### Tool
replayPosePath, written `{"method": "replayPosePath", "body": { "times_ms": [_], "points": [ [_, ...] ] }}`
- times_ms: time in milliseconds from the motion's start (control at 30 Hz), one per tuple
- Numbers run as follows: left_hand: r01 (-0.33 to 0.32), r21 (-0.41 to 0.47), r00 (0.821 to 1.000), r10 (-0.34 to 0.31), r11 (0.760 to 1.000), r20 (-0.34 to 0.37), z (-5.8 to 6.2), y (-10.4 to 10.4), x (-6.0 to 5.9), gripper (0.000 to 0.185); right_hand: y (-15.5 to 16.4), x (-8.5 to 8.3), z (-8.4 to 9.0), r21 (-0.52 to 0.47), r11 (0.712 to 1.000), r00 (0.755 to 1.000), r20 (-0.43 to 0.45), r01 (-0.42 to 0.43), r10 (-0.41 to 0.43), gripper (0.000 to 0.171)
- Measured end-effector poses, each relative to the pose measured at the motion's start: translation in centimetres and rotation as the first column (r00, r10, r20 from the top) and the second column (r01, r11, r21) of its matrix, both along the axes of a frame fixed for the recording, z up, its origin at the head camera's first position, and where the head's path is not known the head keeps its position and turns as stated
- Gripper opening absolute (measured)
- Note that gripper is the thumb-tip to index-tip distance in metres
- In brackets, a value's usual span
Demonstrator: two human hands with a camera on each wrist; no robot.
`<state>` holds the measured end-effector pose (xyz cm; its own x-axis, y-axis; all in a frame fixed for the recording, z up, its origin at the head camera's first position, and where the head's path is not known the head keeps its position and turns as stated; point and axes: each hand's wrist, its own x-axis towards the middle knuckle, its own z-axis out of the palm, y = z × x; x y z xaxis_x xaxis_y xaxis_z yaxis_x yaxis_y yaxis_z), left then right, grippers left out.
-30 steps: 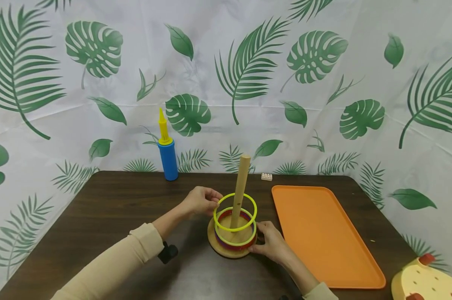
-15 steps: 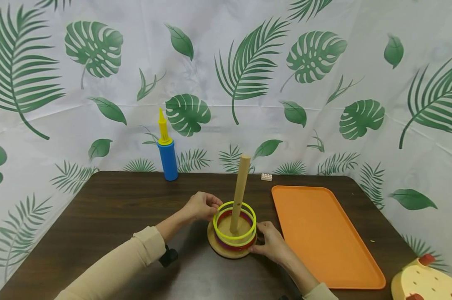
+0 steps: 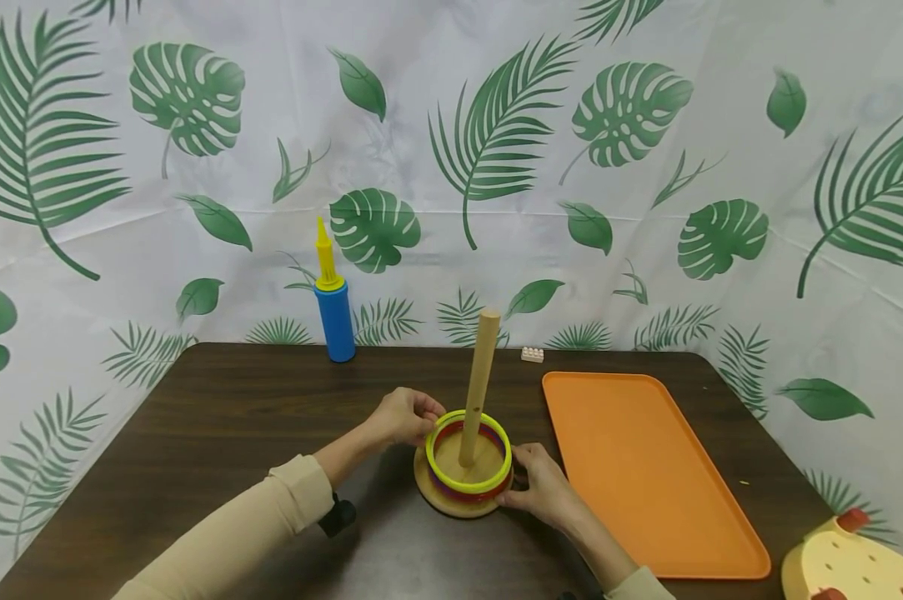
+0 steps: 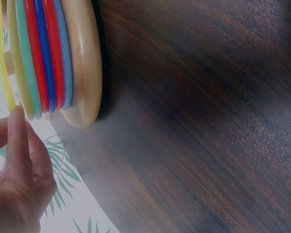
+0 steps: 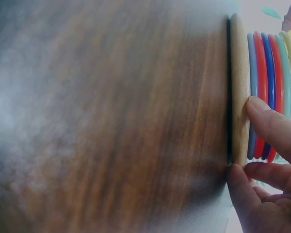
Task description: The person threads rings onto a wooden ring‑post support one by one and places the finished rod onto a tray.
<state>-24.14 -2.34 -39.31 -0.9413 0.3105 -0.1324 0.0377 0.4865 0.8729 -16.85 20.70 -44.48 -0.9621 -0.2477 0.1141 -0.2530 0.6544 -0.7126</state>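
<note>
A wooden peg (image 3: 480, 375) rises from a round wooden base (image 3: 423, 477). Stacked around the peg are several thin rings in light blue, red, dark blue, green and yellow, such as the dark blue ring (image 4: 45, 56). My left hand (image 3: 403, 418) pinches the topmost yellow ring (image 4: 4, 73) between thumb and fingertips. The peg passes through this ring, and the left wrist view shows a slim gap between it and the ring below. With thumb and fingers curled at its edge, my right hand (image 3: 543, 490) holds the base from the right side, beside the lower rings.
An orange tray (image 3: 646, 475) lies on the dark table (image 3: 271, 392) to the right. Behind stand a blue and yellow hand pump (image 3: 336, 312) and a small pale toy brick (image 3: 532, 354). A cheese-like yellow piece (image 3: 856, 562) sits at the lower right.
My left hand has lowered the yellow ring along the peg, from well above the stack to close over its top. My right hand has stayed at the base.
</note>
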Motion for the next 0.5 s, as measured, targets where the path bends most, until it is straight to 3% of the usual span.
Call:
{"method": "replayPosePath", "body": {
  "times_ms": [500],
  "points": [
    [0.01, 0.015, 1.0, -0.01, 1.0, -0.003, -0.1, -0.03, 0.09, 0.016, 0.05, -0.04, 0.04, -0.007, 1.0, 1.0, 0.008, -0.003, 0.003, 0.066]
  ]
}}
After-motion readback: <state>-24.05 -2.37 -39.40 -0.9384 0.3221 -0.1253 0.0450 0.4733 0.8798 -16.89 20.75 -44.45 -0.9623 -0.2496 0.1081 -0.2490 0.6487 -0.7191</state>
